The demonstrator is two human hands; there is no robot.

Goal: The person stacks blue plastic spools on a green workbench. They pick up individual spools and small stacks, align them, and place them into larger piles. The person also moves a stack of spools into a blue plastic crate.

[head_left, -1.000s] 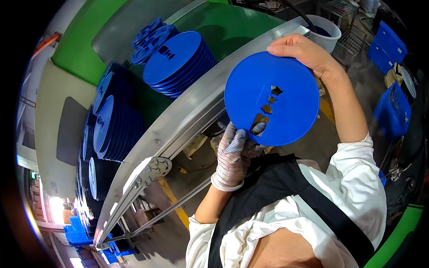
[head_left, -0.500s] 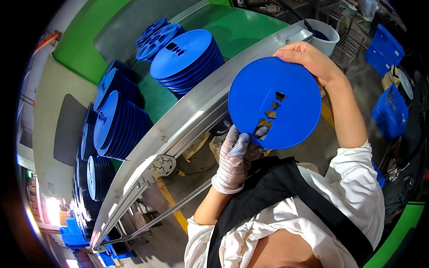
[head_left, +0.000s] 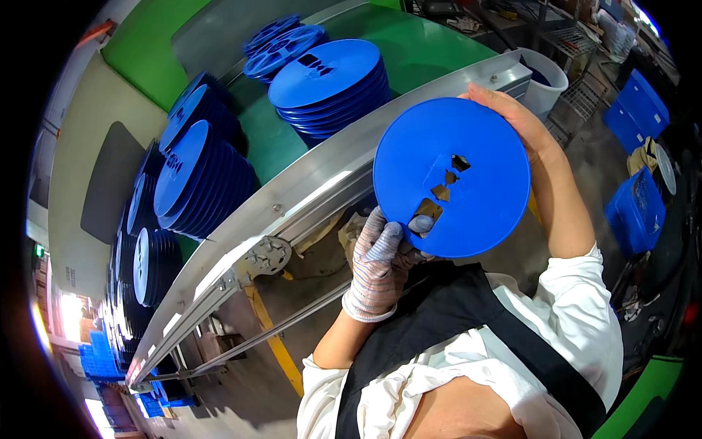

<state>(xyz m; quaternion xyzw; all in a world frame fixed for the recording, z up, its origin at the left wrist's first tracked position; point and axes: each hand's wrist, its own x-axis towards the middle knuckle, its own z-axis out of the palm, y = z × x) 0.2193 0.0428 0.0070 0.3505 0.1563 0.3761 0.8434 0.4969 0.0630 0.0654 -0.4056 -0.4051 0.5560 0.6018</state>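
We held disc (head_left: 475, 197) near, before our chest: left hand (head_left: 379, 263) at its lower left rim, right hand (head_left: 504, 110) at its upper right rim. Left of disc, metal rail (head_left: 314, 184) edged our table (head_left: 439, 44). On table, beyond rail, stood disc stack (head_left: 325, 73); smaller pile (head_left: 287, 51) sat just behind it, to left. Farther left on table we had tilted stack (head_left: 186, 175). Far right, past rail's end, stood bucket (head_left: 541, 99); right of our right forearm, bin (head_left: 635, 214), second bin (head_left: 638, 110) beyond.
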